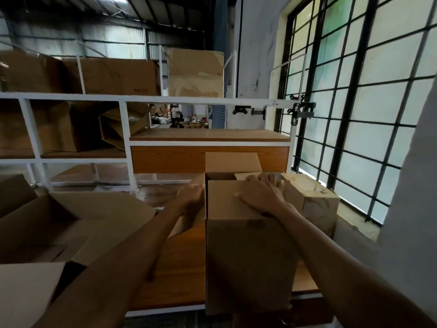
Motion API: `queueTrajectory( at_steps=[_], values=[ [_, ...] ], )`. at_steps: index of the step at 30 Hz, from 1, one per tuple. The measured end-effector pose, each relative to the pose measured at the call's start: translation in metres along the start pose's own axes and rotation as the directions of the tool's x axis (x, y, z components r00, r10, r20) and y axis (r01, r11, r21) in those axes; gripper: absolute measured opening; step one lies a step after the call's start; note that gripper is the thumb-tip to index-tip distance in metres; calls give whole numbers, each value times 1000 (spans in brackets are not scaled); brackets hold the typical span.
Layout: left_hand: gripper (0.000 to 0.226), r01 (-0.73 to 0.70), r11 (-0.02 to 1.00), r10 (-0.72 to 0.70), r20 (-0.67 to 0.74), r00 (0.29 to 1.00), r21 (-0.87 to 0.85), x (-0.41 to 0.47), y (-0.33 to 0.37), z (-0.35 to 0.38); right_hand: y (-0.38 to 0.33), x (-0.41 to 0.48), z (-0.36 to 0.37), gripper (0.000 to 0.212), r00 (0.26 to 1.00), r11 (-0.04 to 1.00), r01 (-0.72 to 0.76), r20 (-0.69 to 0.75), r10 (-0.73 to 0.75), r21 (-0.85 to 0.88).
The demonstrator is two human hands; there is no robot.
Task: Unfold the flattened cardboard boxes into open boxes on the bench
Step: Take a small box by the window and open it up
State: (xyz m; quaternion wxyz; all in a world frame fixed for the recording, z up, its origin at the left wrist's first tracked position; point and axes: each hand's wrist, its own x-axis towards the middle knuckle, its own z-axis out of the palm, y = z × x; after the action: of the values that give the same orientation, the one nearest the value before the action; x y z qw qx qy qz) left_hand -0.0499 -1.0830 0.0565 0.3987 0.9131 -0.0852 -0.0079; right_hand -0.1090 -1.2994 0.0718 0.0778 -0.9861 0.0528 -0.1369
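Observation:
A brown cardboard box (246,256) stands upright on the wooden bench (182,268), its near face toward me. My right hand (260,192) lies palm down on the near top flap, fingers reaching over the right flap. My left hand (191,197) is at the box's left side, fingers on the upright left flap. The far flap (233,162) stands up behind. The box's inside is mostly hidden.
A taped smaller box (312,200) sits right beside the worked box. Opened boxes (71,223) lie on the bench at left. White shelving (127,138) with more cartons stands behind. A barred window (354,102) fills the right wall.

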Motion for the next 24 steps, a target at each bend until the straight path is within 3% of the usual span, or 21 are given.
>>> queueTrajectory(
  at_steps=[2,5,9,12,15,18,21,24],
  values=[
    [34,17,1000,-17,24,1000,-6,7,2,-6,2,1,-24,77,990,997,68,-124,-73,-48],
    [22,18,996,-14,50,999,-84,9,10,-8,7,-2,-64,53,959,982,188,-212,-189,-27],
    [16,-64,992,79,146,986,-107,-6,32,-7,6,-18,-97,58,986,958,126,70,-149,258],
    [60,-58,997,37,387,921,44,-12,44,-6,9,-38,-95,49,935,945,-55,349,-64,322],
    [85,-79,971,-36,468,883,224,-18,49,0,18,-56,-66,28,886,976,-67,462,-36,206],
    [96,-95,964,-13,400,916,248,-19,40,16,25,-69,-32,19,946,987,52,311,-97,151],
    [101,-59,964,11,185,983,258,47,-14,50,25,-82,-10,33,987,986,135,71,-142,98],
    [51,-131,951,115,74,991,281,31,-12,47,20,-86,3,49,980,981,166,-130,-152,105]
  ],
)
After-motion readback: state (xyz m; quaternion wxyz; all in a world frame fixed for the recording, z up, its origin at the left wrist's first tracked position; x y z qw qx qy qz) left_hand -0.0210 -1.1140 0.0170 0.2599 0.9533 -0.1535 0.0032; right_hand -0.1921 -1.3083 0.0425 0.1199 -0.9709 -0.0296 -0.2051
